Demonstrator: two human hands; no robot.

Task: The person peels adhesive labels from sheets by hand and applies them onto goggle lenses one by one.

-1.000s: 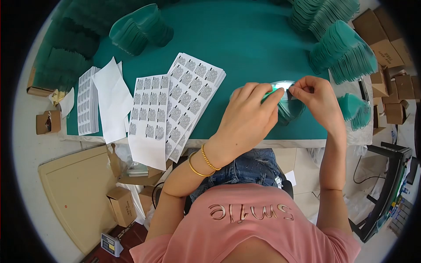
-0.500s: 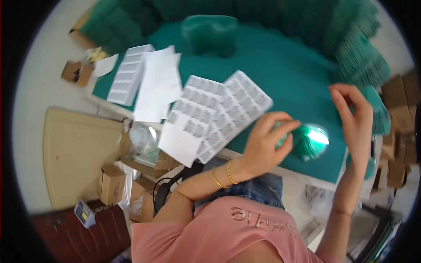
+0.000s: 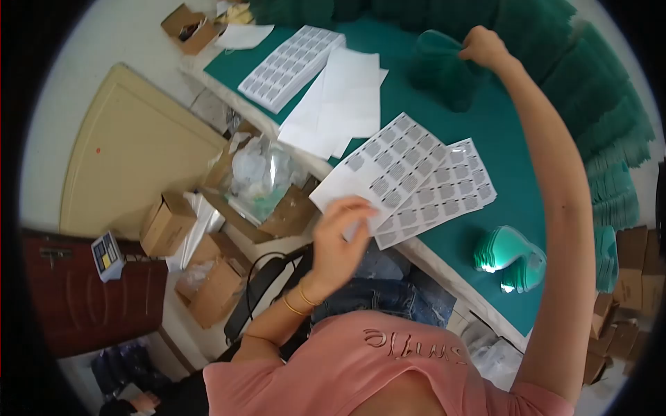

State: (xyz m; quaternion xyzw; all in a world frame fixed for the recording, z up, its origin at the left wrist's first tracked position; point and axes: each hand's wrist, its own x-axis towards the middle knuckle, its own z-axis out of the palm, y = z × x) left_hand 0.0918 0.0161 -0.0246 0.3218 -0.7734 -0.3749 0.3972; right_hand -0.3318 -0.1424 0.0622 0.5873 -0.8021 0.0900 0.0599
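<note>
My left hand (image 3: 340,239) is at the near edge of a printed sticker sheet (image 3: 399,159), its fingers curled and pinched. Whether a sticker is between them I cannot make out. Part of this sheet is bare white, and a second sticker sheet (image 3: 454,184) lies partly under it. At the far side of the table my right hand (image 3: 483,47) has its fingers closed on the upper edge of a stack of green translucent plastic sheets (image 3: 447,80). Close to my right forearm, a smaller stack of curved green plastic sheets (image 3: 510,256) lies on the table.
White paper sheets (image 3: 333,100) and a thick stack of sticker sheets (image 3: 291,66) lie on the left of the green table (image 3: 388,48). More green plastic stacks (image 3: 603,97) line the far and right edges. An open carton (image 3: 284,211) with plastic bags stands beside the table.
My right hand has moved from near the small green stack to the far stack and taken hold of its edge. My left hand has left the small stack for the sticker sheet. The view has turned.
</note>
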